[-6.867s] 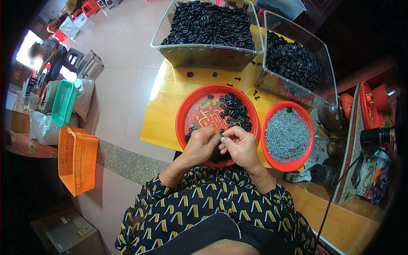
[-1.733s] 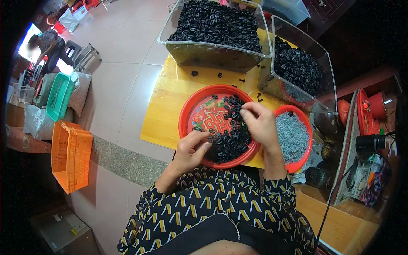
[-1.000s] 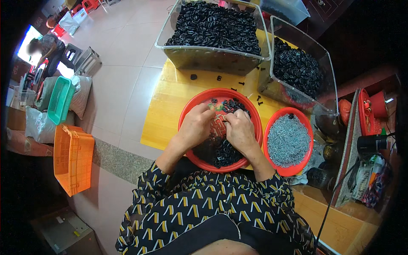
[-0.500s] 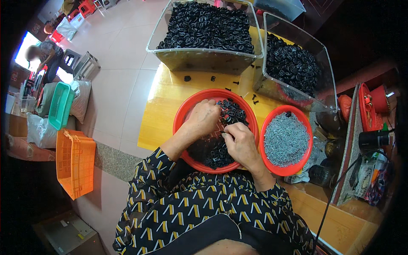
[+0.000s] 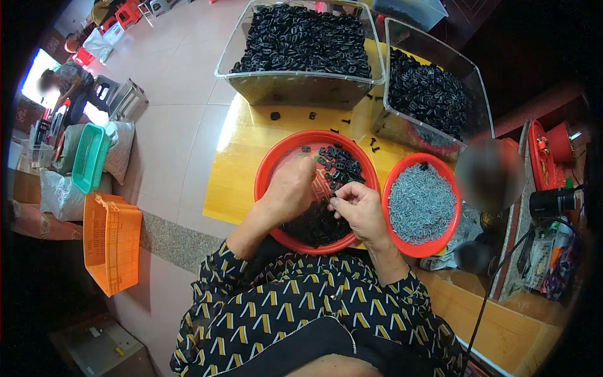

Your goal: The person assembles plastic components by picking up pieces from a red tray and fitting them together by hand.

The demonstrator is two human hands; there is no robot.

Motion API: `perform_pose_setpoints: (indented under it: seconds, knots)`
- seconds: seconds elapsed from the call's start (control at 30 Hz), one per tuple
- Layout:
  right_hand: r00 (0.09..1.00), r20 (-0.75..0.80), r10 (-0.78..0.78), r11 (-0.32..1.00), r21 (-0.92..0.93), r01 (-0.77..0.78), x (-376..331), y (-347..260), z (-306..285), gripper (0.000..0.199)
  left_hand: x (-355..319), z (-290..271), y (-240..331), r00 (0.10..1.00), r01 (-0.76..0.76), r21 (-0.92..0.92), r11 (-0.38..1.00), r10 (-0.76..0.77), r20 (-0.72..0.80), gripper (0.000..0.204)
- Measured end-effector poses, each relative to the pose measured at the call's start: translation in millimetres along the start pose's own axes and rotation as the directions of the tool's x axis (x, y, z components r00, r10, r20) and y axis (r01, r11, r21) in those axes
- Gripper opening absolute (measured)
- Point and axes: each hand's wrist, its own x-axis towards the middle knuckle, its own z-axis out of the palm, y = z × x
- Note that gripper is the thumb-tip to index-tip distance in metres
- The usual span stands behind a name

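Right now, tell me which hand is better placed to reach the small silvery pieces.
Probably the right hand: it is nearer the small silvery pieces, though it seems to pinch a dark piece. The left hand is farther off, over the red tray.

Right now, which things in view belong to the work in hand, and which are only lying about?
Seems in the work: left hand, right hand, red tray, black pieces, red bowl, silver pieces, large clear bin, smaller clear bin.

Seems just lying about: orange crate, green basket, grey stool.
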Motion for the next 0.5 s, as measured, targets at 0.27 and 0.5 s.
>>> perform_pose_setpoints:
  seconds: [0.27, 0.5]
  knots:
    - [0.990, 0.140, 0.034, 0.978, 0.198, -0.062, 0.6, -4.7, 6.9, 0.010, -46.8, -3.0, 0.9, 0.865, 0.444, -0.808, 0.387, -0.421, 0.273, 0.014]
    - [0.984, 0.170, 0.055, 0.984, 0.160, -0.082, -5.3, -2.1, 14.2, 0.009, -58.2, -0.5, 5.7, 0.830, 0.314, -0.949, -0.038, -0.473, 0.294, 0.007]
